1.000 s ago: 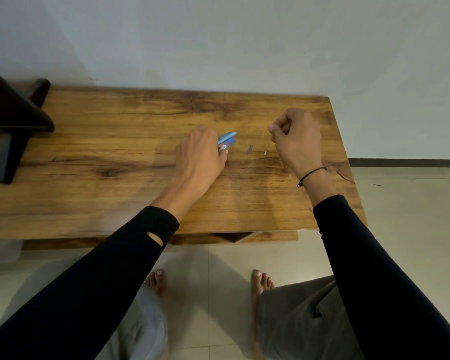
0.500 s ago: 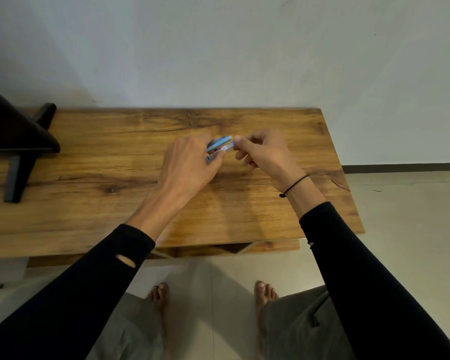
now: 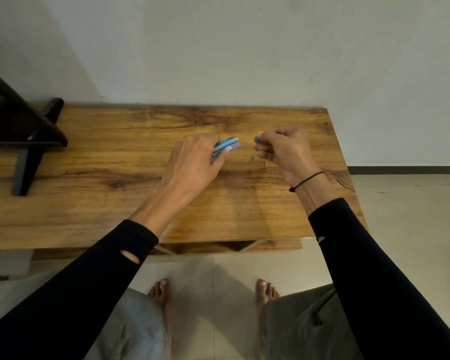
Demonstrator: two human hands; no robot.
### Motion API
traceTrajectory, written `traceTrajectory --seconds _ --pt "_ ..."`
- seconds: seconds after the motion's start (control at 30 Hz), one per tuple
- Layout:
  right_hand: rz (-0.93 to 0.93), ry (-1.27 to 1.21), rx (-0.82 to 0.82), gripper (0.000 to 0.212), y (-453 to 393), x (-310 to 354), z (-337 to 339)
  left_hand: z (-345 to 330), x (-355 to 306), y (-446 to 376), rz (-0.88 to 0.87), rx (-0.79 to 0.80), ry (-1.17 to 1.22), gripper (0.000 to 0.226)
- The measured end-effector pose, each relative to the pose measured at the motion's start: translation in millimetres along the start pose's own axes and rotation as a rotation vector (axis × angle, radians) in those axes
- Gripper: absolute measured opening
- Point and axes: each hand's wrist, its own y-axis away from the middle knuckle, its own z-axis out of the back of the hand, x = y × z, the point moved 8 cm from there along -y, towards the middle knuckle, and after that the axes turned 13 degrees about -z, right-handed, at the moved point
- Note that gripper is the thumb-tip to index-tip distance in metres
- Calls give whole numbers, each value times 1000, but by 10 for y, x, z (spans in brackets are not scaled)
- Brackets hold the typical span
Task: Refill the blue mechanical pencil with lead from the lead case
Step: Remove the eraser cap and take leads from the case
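Note:
My left hand point(image 3: 192, 162) is closed around two things held together above the wooden table point(image 3: 115, 152): the light blue mechanical pencil point(image 3: 228, 139) and, just under it, the flat bluish lead case point(image 3: 233, 146) with a small barcode label. Their ends stick out to the right past my fingers. A short gap to the right, my right hand point(image 3: 283, 149) pinches a small blue cap point(image 3: 257, 138) between thumb and fingertip. I cannot tell whether the cap comes from the pencil or the case.
Two tiny loose parts lie on the table under my right hand, a small metal piece point(image 3: 252, 158) and a pale bit point(image 3: 266, 163). A black stand point(image 3: 24, 141) occupies the table's left end. The wall runs along the far edge; the right edge is close to my right wrist.
Half a second ago my right fingertips touched the end of the items in my left hand. Now they have drawn away to the right holding a small blue cap.

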Motion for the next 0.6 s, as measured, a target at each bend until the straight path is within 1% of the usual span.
traceTrajectory --seconds 0.03,0.1,0.2,0.3,0.4,0.5,0.6 --pt "34 48 -12 27 -18 27 48 18 18 6 1 -15 2 24" --pt "84 230 13 23 -30 53 67 51 44 14 4 -41 -1 24" --pt "54 475 114 19 -29 -50 -39 80 65 11 7 -64 -7 25" --pt "45 681 129 18 -1 -141 -126 90 70 4 12 -75 -16 26" --pt "5 746 140 17 25 -203 -170 81 87 -4 25 -58 -26 29" --pt "-57 814 155 21 71 -264 -235 97 104 -7 27 -59 -25 28" --pt "-62 960 85 29 93 -280 -274 94 94 -6 28 -58 -21 27"
